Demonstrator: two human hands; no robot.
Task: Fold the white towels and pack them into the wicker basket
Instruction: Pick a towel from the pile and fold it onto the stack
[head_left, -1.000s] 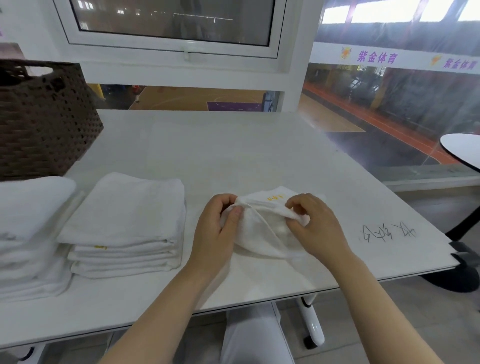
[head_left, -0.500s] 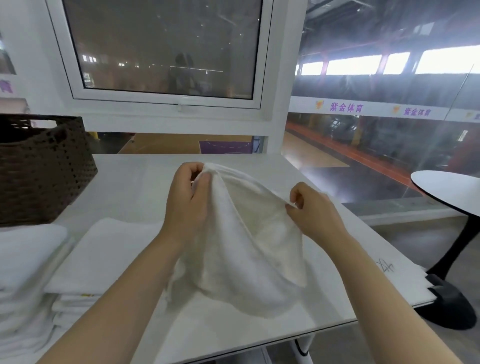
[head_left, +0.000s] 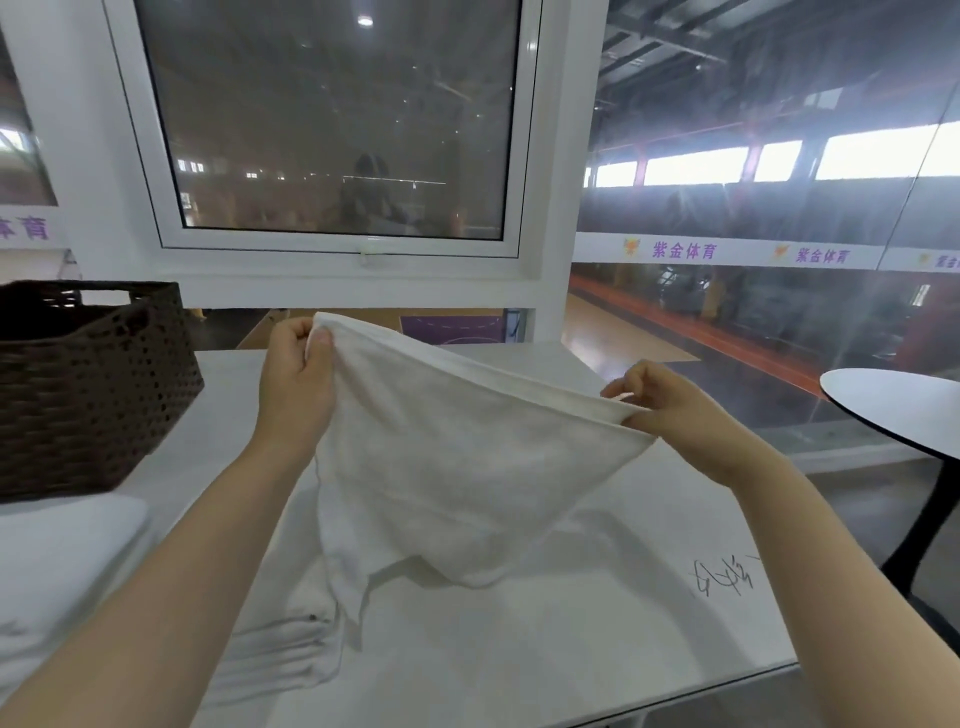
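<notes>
A white towel (head_left: 447, 467) hangs spread in the air above the white table (head_left: 571, 639). My left hand (head_left: 293, 384) pinches its upper left corner, held higher. My right hand (head_left: 670, 405) pinches the upper right edge, lower and farther right. The towel's bottom sags toward the tabletop. A dark brown wicker basket (head_left: 88, 395) stands at the far left of the table; its inside is in shadow. A stack of folded white towels (head_left: 280, 654) lies under my left forearm, partly hidden. Another folded white pile (head_left: 57, 561) sits at the left edge.
A white-framed window (head_left: 332, 130) and wall rise behind the table. A round white side table (head_left: 893, 405) on a black stand is at the right, beyond the table's edge. Black scribbled writing (head_left: 722, 577) marks the tabletop near the right front.
Both hands lifted the towel off the table and drew apart, spreading it open in the air. The view tilted upward.
</notes>
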